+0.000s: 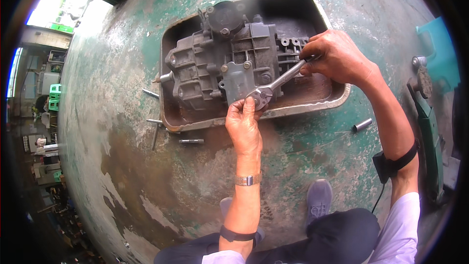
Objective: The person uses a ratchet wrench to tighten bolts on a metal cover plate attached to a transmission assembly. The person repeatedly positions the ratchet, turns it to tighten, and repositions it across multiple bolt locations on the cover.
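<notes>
A ratchet wrench (285, 77) slants across the front of a grey metal gearbox (197, 63). Its head rests against a flat cover plate (239, 80) with bolts at its corners. My left hand (244, 126) pinches the ratchet's head, thumb on top. At the far end of the handle, my right hand (340, 58) is closed round the grip. Whatever sits under the ratchet's head is hidden. The gearbox lies in a dark, shallow metal tray (288, 112) on the floor.
Beside the tray's left and near edges lie several metal rods and a dark cylindrical piece (191, 141). A shiny socket (362, 125) lies on the floor to the right. Further right stand a green floor jack (427, 124) and a turquoise plastic stool (438, 51).
</notes>
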The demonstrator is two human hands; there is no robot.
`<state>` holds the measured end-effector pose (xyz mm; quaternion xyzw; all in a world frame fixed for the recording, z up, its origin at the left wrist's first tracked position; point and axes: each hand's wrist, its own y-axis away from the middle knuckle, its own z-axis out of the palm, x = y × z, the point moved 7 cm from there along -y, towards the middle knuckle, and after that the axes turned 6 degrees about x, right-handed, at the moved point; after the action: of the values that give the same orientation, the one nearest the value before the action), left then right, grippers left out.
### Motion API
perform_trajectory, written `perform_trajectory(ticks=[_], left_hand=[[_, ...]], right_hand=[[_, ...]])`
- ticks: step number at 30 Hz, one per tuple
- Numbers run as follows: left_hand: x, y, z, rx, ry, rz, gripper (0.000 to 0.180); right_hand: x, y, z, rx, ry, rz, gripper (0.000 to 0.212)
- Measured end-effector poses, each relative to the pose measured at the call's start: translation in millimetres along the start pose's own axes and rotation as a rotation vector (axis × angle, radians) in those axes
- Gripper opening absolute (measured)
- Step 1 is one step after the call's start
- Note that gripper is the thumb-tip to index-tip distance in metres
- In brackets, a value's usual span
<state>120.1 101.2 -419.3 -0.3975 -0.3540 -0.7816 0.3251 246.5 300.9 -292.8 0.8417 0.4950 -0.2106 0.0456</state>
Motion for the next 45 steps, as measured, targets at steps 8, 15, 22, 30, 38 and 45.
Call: perform_trajectory(ticks=[8, 15, 22, 30, 38, 45], left_hand=[[0.5, -4.3, 0.3, 0.004, -0.014, -0.017, 0.018], [7.2, -16.6, 1.6, -0.08, -0.125, -0.026, 0.021], [16.8, -20.7, 0.8, -0.178, -0.265, -0.102, 0.021], [34.5, -19.5, 17.5, -0.336, -0.425, -0.039, 0.023], [37.9, 11.8, -0.6, -0.215, -0.169, 0.11, 0.016], [-4.5, 35.8, -18.3, -0.058, -0.054, -0.001, 0.021]], right_hand=[[17.0, 5.5, 18.5, -0.004, -0.033, 0.036, 0.023], [20.4, 106.0, 89.0, 0.025, -0.327, 0.43, 0.029], [-94.1, 149.5, 231.3, -0.155, -1.103, 0.746, 0.033], [-108.0, 137.5, 241.6, -0.39, -1.232, 0.698, 0.029], [-33.6, 148.1, 124.7, -0.132, -0.579, 0.573, 0.04], [-10.8, 101.0, 32.3, 0.175, -0.059, 0.074, 0.03]])
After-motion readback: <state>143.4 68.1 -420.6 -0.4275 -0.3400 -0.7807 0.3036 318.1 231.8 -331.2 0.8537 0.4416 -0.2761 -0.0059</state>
